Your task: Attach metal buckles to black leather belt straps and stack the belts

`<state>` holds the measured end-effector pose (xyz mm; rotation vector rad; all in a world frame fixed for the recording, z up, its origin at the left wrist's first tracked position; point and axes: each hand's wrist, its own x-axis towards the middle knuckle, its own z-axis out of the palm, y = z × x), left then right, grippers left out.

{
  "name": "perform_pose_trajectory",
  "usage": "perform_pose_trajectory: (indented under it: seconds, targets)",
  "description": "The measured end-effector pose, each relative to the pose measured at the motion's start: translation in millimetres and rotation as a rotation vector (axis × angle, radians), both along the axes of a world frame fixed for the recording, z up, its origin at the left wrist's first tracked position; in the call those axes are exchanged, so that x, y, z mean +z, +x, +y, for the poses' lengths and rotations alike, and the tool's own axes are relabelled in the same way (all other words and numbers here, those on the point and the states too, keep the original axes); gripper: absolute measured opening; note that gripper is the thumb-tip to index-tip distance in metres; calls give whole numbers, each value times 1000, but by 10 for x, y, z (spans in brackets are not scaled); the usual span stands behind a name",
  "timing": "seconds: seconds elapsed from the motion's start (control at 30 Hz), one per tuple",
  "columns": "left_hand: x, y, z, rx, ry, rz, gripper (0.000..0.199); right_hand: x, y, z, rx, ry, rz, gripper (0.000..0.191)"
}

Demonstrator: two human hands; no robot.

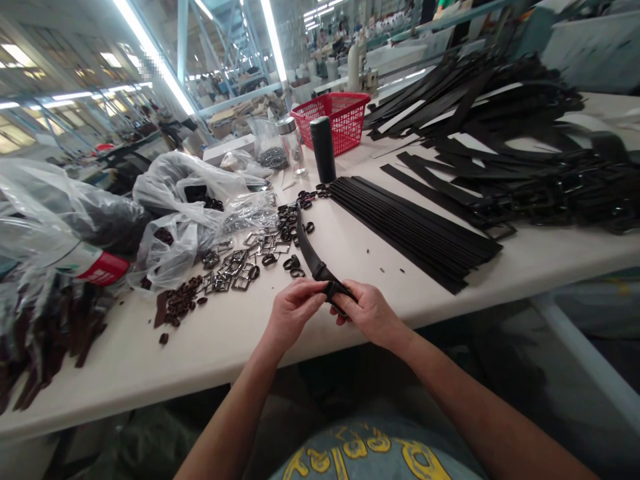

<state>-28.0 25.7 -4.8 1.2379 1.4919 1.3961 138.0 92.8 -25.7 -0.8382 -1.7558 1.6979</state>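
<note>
A black belt strap [311,255] stretches from among the metal parts toward me, its near end between my two hands. My left hand [296,308] pinches the strap's end from the left, thumb and fingertips together. From the right, my right hand [371,308] wraps round the same end, thumb on top. A dark loop [320,270] sits round the strap just beyond my fingers. Whether a buckle is in the folded end is hard to make out. Several buckles [239,267] and black loops [293,265] lie loose left of the strap.
A row of black straps [405,230] lies to the right, with a heap of belts [540,180] beyond. Plastic bags [175,180] and brown loops [183,300] are at left. A black cylinder [323,150], glass bottle [291,148] and red basket [345,123] stand behind.
</note>
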Motion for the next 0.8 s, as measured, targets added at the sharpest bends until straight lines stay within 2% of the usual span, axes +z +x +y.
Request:
perform_pose_trajectory:
  seconds: [0.13, 0.23, 0.4, 0.53, 0.6, 0.7, 0.8]
  targets:
    - [-111, 90, -3, 65, -16, -117, 17, 28, 24, 13, 29, 27, -2, 20]
    - [-144, 116, -15, 26, -3, 27, 12, 57, 63, 25, 45, 109, -51, 4]
    - [0, 76, -40, -96, -1, 353, 25, 82, 97, 12, 66, 105, -37, 10]
    - [121, 62, -49, -217, -49, 409, 17, 78, 88, -16, 43, 79, 20, 16]
    - [97, 94, -49, -225, -65, 317, 16, 67, 83, -22, 17, 59, 46, 20]
    - [-28, 179, -38, -98, -73, 5, 16, 43, 87, -24, -21, 7, 100, 24]
    - [-140, 254, -11, 6, -74, -277, 33, 22, 105, -32, -43, -30, 160, 24]
